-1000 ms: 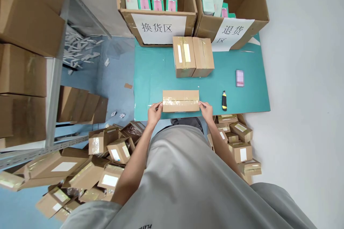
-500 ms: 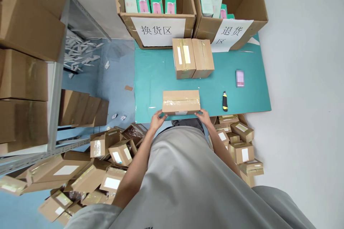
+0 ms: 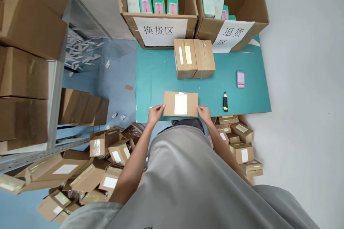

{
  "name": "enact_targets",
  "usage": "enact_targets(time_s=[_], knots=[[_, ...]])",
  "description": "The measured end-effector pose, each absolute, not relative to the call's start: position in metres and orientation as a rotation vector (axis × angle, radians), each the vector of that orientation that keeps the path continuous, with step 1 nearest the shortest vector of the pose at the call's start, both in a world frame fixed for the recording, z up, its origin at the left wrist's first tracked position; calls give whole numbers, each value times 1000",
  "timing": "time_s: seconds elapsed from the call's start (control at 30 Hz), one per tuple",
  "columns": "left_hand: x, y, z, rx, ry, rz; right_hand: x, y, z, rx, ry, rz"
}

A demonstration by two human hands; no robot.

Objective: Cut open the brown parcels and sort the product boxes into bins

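A small cardboard box [image 3: 171, 104] lies near the front edge of the green-topped table [image 3: 150, 68], its face with a white label turned up toward me. My left hand [image 3: 156, 113] grips the box's left end between thumb and fingers. At the opposite end, my right hand [image 3: 204, 113] pinches the right side the same way. Behind it stand two taped cardboard boxes [image 3: 185, 59] side by side, touching each other. Off to the right lies a black and yellow utility knife [image 3: 225, 102], with a phone [image 3: 240, 79] farther back.
Two large open cartons with paper signs, a left carton [image 3: 158, 30] and a right carton [image 3: 242, 30], hold green and white packages at the table's back. Shelving with boxes [image 3: 24, 75] stands left. Cardboard boxes are piled on the floor on the left [image 3: 104, 150] and right [image 3: 239, 139].
The box between my hands has been tipped over: its taped side faced up before, and now the white-labelled side does. Both hands have risen slightly along its ends.
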State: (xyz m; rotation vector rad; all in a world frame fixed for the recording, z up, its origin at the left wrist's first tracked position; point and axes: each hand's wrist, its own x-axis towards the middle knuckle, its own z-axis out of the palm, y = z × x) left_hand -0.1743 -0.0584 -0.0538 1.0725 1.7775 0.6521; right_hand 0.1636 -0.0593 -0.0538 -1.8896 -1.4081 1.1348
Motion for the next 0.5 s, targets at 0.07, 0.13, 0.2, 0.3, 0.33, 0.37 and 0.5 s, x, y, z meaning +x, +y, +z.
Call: enact_targets(time_s=[0.07, 0.13, 0.2, 0.3, 0.33, 0.37, 0.5], knots=[[-170, -61, -46, 1130, 1808, 606, 163, -61, -53, -1935, -1406, 1132], [-163, -63, -32, 1213, 1824, 546, 167, -63, -52, -1970, -1385, 1153], [-155, -65, -14, 1292, 1809, 512, 176, -65, -53, -1994, -1339, 1178], [-140, -67, 19, 1378, 1728, 507, 194, -70, -54, -2032, -1231, 1181], [-134, -67, 29, 1403, 1683, 505, 201, -71, -55, -2042, -1199, 1167], [-127, -67, 39, 1428, 1630, 500, 208, -72, -57, -2052, -1174, 1147], [-90, -71, 70, 1565, 1343, 467, 228, -75, -64, -2074, -1137, 1054]])
